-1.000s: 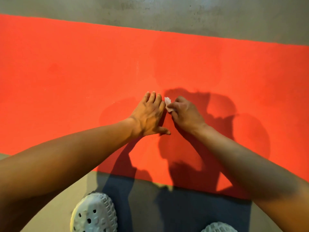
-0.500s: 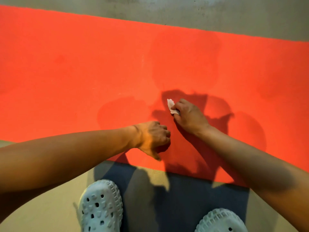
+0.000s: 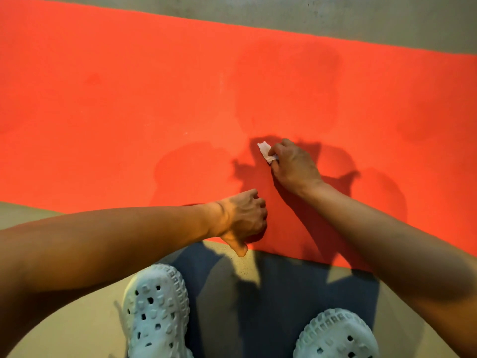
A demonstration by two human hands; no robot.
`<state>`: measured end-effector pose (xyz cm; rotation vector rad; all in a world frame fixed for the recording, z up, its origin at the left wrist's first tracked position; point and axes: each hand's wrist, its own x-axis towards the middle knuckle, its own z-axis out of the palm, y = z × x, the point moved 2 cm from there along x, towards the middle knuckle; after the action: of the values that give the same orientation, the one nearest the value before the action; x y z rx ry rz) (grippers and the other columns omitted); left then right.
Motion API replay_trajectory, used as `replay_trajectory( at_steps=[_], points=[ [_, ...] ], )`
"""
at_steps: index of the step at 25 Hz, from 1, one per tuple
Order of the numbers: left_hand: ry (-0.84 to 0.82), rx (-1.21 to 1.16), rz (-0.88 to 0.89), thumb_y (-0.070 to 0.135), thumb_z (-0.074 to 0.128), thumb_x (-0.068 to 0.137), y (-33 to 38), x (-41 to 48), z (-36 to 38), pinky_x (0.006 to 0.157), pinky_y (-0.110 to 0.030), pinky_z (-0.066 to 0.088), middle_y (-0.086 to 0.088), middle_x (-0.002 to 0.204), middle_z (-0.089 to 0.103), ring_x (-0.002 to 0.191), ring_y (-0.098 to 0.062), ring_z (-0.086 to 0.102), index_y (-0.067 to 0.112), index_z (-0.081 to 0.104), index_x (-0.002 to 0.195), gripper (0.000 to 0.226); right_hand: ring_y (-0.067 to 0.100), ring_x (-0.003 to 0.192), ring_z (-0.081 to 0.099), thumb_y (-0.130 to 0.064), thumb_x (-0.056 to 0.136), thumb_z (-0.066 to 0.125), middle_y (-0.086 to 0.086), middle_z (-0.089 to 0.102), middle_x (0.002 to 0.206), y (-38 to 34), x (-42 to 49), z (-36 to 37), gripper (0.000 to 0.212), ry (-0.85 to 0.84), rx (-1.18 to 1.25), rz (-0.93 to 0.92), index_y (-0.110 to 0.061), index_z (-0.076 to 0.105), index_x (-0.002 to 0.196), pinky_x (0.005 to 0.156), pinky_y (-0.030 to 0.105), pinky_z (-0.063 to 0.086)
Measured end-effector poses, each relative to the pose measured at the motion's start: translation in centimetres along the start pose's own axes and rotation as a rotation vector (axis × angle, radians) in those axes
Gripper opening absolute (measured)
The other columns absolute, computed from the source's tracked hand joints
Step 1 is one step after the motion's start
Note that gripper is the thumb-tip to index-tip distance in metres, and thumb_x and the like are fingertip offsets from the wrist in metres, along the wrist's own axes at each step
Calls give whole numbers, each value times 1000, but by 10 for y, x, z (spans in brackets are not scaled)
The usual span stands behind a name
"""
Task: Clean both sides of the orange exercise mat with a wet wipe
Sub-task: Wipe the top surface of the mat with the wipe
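Observation:
The orange exercise mat [image 3: 129,99] lies flat on the floor and spans the whole view; darker damp patches show on it around the middle. My right hand [image 3: 294,169] pinches a small folded white wet wipe [image 3: 265,151] and holds it against the mat near the centre. My left hand [image 3: 242,218] sits at the mat's near edge with its fingers curled into a fist on the mat. Its thumb sticks out over the floor. Nothing shows inside that fist.
Grey concrete floor [image 3: 361,19] runs beyond the mat's far edge and also in front of the near edge. My two white perforated clogs, left [image 3: 156,311] and right [image 3: 335,334], stand on the floor just before the mat. Shadows of my arms fall across the mat and floor.
My left hand left its flat spot beside the wipe, drew back to the mat's near edge and curled into a fist. My right hand kept the wipe in roughly the same spot on the mat.

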<state>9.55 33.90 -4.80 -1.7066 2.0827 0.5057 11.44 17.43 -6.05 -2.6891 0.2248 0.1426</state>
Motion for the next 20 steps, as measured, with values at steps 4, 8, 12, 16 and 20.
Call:
replay_trajectory(
  at_steps=[4,8,12,16,20],
  points=[
    [68,44,-126,80,53,71,-22,13,-17,77,-40,37,-6,101,67,89,-28,55,19,68,103,71,38,103,62,-9,89,57,16,64,109,25,28,-9,27,104,70,184,-11,72,112,87,42,47],
    [56,4,-218,77,55,70,-46,30,-41,73,-39,36,-4,97,67,85,-28,56,21,67,101,65,35,95,63,-7,84,61,14,67,98,23,35,-15,21,15,172,51,-10,76,98,81,39,45],
    [-11,-270,-341,62,53,88,-71,15,-40,83,-37,50,-1,105,67,99,-30,64,26,66,108,43,36,100,64,-4,83,59,15,70,104,36,56,-25,28,20,159,37,-13,77,101,82,39,48],
    [-301,-503,-522,52,70,83,-83,-19,-48,68,-25,42,7,105,66,87,-19,61,23,61,96,32,35,106,63,0,84,56,16,69,113,38,70,-32,32,1,158,99,-13,76,105,87,35,42],
    [-70,-419,-763,38,54,88,-97,-24,-45,70,-29,48,1,102,72,92,-27,68,27,61,92,14,34,90,68,-11,81,64,17,74,95,11,28,-12,18,-246,138,-63,-11,79,92,65,32,37]
  ],
)
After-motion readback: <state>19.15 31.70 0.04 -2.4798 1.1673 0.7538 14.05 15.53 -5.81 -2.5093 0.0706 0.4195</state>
